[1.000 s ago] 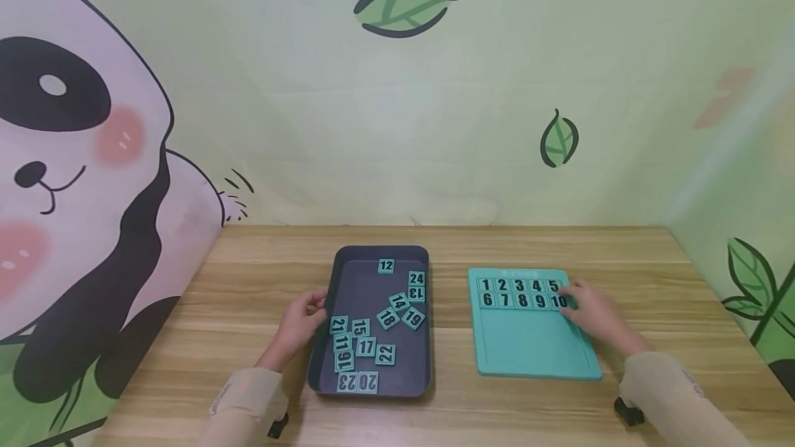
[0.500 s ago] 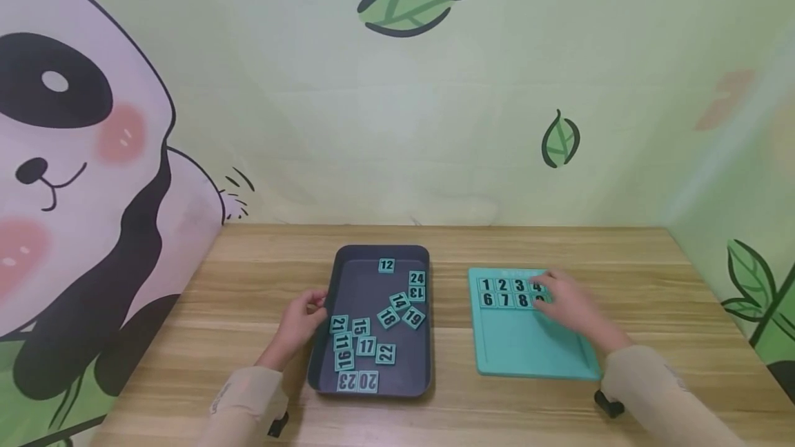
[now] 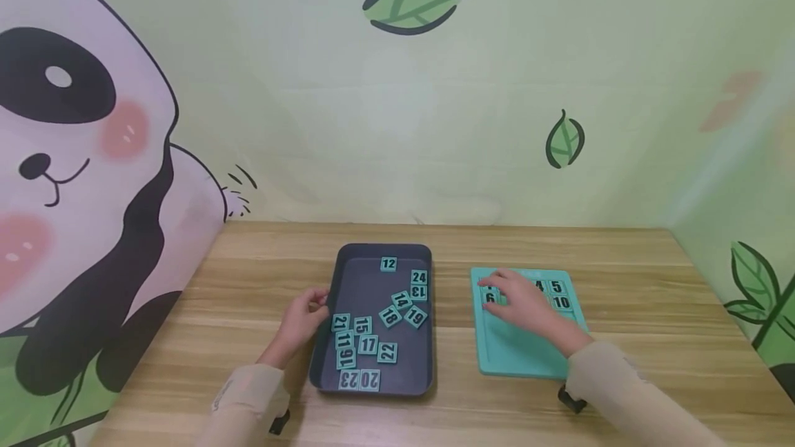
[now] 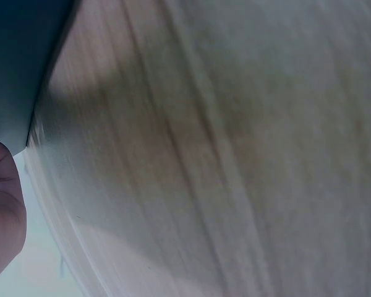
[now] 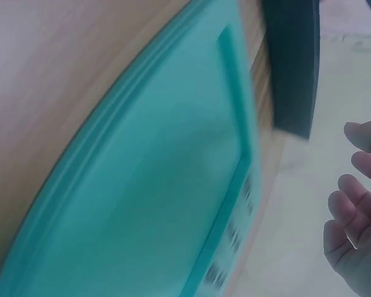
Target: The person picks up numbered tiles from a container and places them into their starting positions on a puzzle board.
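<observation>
My left hand (image 3: 301, 326) holds the left rim of a dark grey tray (image 3: 397, 386), thumb and index finger curled at its edge. Several teal number tiles lie scattered inside, among them tile 12 (image 3: 388, 264), tile 17 (image 3: 368, 344) and tile 22 (image 3: 387, 352). Over the teal board (image 3: 524, 357) is my right hand (image 3: 524, 302), thumb and fingers apart with nothing between them. Its fingertips are by tile 6 (image 3: 491, 299) at the board's left end. Tile 5 (image 3: 556, 287) and tile 10 (image 3: 562, 303) show to the right; the hand hides most of the tiles between.
Tray and board stand side by side on a wood-grain table (image 3: 453, 412), with a strip of table between them. A printed cloth (image 3: 298, 88) with a panda and leaves hangs behind the table and along its sides.
My right hand has swept left across the board's tile rows, from tiles 5 and 10 to tiles 1 and 6. The left hand stays at the tray's rim, and the loose tiles keep their places.
</observation>
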The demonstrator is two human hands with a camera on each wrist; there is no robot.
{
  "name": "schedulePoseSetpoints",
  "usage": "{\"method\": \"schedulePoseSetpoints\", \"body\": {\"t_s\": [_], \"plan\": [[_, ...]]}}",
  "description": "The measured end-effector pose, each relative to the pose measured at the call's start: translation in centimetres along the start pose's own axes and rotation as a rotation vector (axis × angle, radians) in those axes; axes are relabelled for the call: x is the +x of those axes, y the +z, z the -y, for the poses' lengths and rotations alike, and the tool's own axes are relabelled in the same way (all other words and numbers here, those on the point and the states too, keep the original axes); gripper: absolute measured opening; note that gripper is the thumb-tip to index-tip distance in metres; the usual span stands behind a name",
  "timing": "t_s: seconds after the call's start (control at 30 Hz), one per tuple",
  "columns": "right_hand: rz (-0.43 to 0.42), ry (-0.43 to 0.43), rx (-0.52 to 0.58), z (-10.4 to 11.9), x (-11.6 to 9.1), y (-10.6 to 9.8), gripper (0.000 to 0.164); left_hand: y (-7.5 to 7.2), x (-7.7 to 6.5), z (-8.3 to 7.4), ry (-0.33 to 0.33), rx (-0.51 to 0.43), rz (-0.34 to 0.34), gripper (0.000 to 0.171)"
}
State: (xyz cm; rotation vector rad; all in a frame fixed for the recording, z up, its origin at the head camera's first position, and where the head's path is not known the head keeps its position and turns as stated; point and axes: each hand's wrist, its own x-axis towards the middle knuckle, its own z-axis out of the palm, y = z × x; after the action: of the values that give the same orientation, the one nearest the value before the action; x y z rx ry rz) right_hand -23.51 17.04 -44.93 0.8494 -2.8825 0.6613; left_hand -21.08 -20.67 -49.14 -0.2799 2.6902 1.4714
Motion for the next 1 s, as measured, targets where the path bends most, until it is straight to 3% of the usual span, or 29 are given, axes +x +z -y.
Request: {"method": "schedulePoseSetpoints", "body": {"t_s": [0.57,0.8,1.0], "plan": [[0.079,-0.184,0.076,6.3,2.4,2.8,0.035,0.1,0.1,0.2,0.017,-0.002,-0.012,0.037],[0.103,-0.284,0.042,7.8,3.1,4.0,0.035,0.2,0.1,0.3,0.006,-0.003,-0.017,0.036],[0.172,-0.271,0.052,9.1,3.4,4.8,0.035,0.2,0.2,0.4,-0.018,0.001,-0.011,0.037]]}}
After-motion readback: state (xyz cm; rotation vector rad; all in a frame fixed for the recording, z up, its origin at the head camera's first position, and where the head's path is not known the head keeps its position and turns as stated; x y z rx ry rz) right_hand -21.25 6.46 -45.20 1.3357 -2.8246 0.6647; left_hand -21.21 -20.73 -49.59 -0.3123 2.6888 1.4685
